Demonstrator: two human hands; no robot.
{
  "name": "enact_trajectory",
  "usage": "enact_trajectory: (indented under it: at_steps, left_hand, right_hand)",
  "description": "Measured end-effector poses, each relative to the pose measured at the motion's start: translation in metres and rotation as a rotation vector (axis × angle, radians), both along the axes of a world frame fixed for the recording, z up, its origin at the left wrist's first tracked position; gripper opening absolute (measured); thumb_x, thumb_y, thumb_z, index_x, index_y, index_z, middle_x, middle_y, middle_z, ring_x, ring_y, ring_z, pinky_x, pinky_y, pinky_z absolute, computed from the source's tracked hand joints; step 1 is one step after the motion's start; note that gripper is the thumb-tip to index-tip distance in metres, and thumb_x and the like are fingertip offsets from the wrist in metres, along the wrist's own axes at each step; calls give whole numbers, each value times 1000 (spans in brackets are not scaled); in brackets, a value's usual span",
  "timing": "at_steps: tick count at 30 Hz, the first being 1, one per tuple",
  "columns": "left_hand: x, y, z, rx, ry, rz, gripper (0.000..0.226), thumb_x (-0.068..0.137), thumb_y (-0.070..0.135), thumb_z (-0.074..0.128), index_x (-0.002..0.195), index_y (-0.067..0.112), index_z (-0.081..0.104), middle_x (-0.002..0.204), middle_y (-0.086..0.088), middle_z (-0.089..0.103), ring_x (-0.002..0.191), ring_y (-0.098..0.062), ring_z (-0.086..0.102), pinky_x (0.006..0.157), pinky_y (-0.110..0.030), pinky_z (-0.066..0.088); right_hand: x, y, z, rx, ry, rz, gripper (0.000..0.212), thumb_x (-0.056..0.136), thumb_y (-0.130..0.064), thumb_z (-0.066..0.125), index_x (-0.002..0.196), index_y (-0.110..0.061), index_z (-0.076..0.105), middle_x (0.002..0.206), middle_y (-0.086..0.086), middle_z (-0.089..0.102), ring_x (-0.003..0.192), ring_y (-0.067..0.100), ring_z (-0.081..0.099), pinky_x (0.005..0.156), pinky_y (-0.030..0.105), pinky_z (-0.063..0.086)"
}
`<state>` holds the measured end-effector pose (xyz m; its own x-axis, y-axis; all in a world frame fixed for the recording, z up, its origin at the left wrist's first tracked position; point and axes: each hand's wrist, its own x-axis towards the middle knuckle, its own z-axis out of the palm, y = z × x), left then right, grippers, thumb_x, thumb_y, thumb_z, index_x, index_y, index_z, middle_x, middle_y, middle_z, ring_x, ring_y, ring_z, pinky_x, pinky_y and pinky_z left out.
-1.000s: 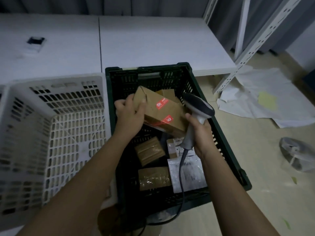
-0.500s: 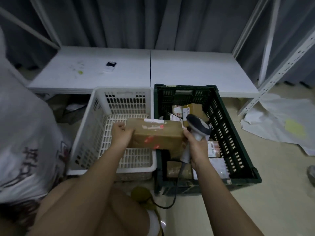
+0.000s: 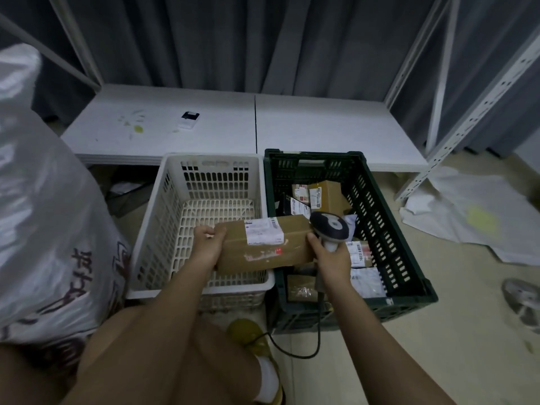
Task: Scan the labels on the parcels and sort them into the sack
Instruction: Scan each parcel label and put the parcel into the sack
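A: Where did we stand with the sorting at that point?

B: Mid-parcel. Our left hand [image 3: 208,244] gripped the left end of a long brown cardboard parcel [image 3: 264,247], fingers curled over its edge, and we held it above the seam between the white plastic basket [image 3: 163,229] and the dark green crate [image 3: 388,229]. Its white shipping label [image 3: 264,233] faced up.

A: And the scanner?

B: Our right hand [image 3: 328,254] was wrapped round the handle of the corded barcode scanner [image 3: 329,228], whose head sat just beside the parcel's right end. Whether that hand also steadied the box, we could not tell.

A: Had the label been read?

B: Nothing showed a beam on the label, so we judged the scan as not confirmed (the scanner head looked turned up towards us rather than down at the label).

A: How much was left?

B: Plenty, by our reckoning. The green crate held several more parcels, small brown boxes [image 3: 325,195] at the far end and flat labelled packets [image 3: 366,280] near our wrist. The white basket showed only its slotted floor. The big white woven sack [image 3: 43,214] stood at our left, well apart from the parcel, and its mouth was out of view, so how many it already held we could not say

A: So this one needed scanning, then a carry to the left?

B: That was our judgement, and then the rest of the crate
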<state>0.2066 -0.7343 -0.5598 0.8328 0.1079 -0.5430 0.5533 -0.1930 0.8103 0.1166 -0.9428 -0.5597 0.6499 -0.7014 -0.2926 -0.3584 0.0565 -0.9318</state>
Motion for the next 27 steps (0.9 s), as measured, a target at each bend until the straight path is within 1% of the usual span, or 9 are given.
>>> enact_trajectory:
  at_steps: [2,5,9,11,16,18,22,25,27]
  left_hand:
    - [4,-1,-1,-86,54,13,30,95,34,55,115,25,35,111,-12,49,78,-20,50,66,-34,44]
    - [6,2,0,-183,152,-66,65,90,28,64,142,24,26,122,-9,51,90,-24,56,80,-41,50]
    - [0,4,-2,-193,169,-156,59,84,26,72,135,15,43,121,-9,58,99,-23,59,78,-38,53]
    - [-4,3,0,-220,153,-188,58,83,23,73,132,17,42,121,-9,57,99,-24,60,77,-37,53]
    - [-8,-2,6,-206,-61,-192,65,76,4,77,123,26,38,125,-6,48,103,-25,57,74,-36,54]
    - [-9,-2,6,-96,-211,-290,79,71,-1,80,129,28,35,130,-4,39,115,-25,49,84,-39,52]
    - [-15,-2,4,217,-426,-538,107,67,2,83,150,20,18,144,-7,17,129,-19,29,105,-27,32]
    - [-18,-2,2,293,-474,-635,116,69,9,84,153,12,5,148,-6,9,133,-16,23,106,-17,22]
    - [-20,-4,2,318,-475,-647,113,71,10,83,153,10,6,148,-8,9,135,-17,23,102,-12,19]
  right_hand:
    - [0,-1,-1,5,-1,-8,52,83,-35,74,127,-14,55,118,6,64,108,27,60,97,47,50]
    - [3,-4,-1,34,18,-17,43,87,-29,72,123,-13,55,111,6,62,104,26,59,97,45,48]
    - [7,-7,2,51,45,10,46,87,-26,71,128,-12,53,111,6,60,105,28,59,94,48,50]
    - [8,-8,1,63,63,26,42,86,-23,72,122,-16,53,114,10,63,105,32,62,87,49,54]
    - [5,-11,-6,65,68,14,37,83,-22,75,113,-19,54,111,9,66,104,32,64,95,55,51]
    - [3,-8,-3,40,28,-17,42,83,-23,75,120,-15,57,113,8,67,105,29,63,97,53,50]
    - [-2,-3,11,19,-30,81,44,85,-23,74,124,-11,58,109,6,68,99,24,63,90,42,52]
    - [-9,-5,22,35,-48,182,31,86,-21,72,112,-10,61,86,2,66,77,17,61,67,29,49]
    - [-14,-8,26,35,-37,239,19,86,-18,72,101,-16,61,78,0,63,72,17,58,65,29,45]
